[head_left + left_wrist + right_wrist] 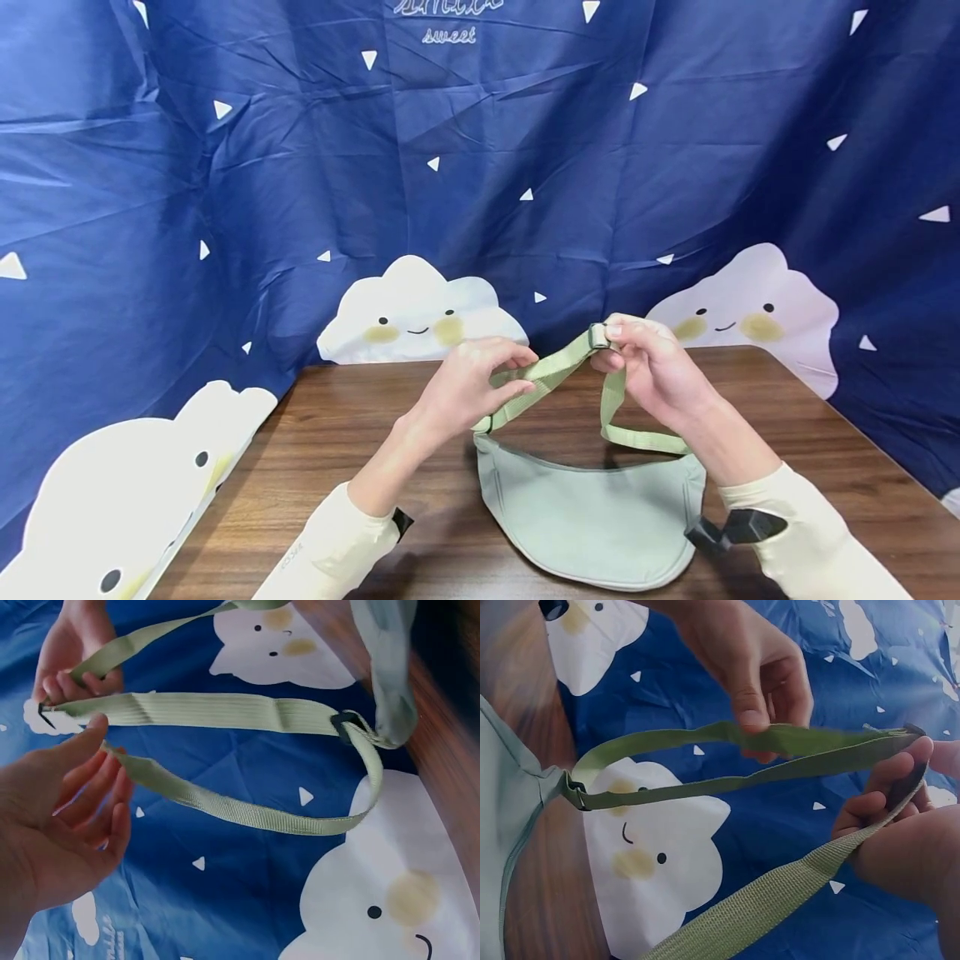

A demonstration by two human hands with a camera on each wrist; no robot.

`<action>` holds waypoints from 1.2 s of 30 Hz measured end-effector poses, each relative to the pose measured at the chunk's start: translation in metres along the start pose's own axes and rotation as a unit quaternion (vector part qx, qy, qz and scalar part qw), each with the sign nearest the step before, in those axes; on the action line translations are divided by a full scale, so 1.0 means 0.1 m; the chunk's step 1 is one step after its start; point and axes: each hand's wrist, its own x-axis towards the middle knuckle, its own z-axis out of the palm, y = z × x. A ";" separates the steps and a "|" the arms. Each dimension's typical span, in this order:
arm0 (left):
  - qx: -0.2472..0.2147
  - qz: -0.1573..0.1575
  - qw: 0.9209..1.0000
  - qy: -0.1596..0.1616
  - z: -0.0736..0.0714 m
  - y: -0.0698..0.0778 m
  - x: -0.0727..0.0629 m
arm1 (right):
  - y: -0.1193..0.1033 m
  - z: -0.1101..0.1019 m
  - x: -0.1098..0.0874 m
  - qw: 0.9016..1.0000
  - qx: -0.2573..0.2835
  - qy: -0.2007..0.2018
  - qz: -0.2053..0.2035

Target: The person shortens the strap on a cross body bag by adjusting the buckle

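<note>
A pale green crescent-shaped bag lies on the table, its light green webbing strap raised above it. My right hand pinches the strap beside a dark slider buckle. To the left, my left hand holds one layer of the doubled strap between thumb and fingers, as the right wrist view shows. From there the strap runs down to a dark ring at the bag's left corner. Its other length hangs below my right hand and curves to the bag's right end.
The brown wooden table reaches back to a dark blue cloth printed with white triangles and smiling clouds. A black wrist device sits on the right sleeve, partly over the bag's right edge in the head view.
</note>
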 end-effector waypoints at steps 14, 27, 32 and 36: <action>0.033 0.060 0.995 0.070 0.04 0.26 0.05 | 0.18 0.12 0.00 0.988 -0.139 -0.058 0.040; 0.008 0.057 0.995 0.078 -0.01 0.21 0.04 | 0.06 -0.04 -0.03 0.969 -0.233 -0.054 0.066; 0.006 0.051 0.997 0.066 0.03 0.20 0.02 | 0.08 -0.02 -0.02 0.959 -0.270 -0.055 0.066; 0.010 0.045 0.997 0.055 0.05 0.22 0.02 | 0.10 0.02 -0.02 0.956 -0.279 -0.056 0.068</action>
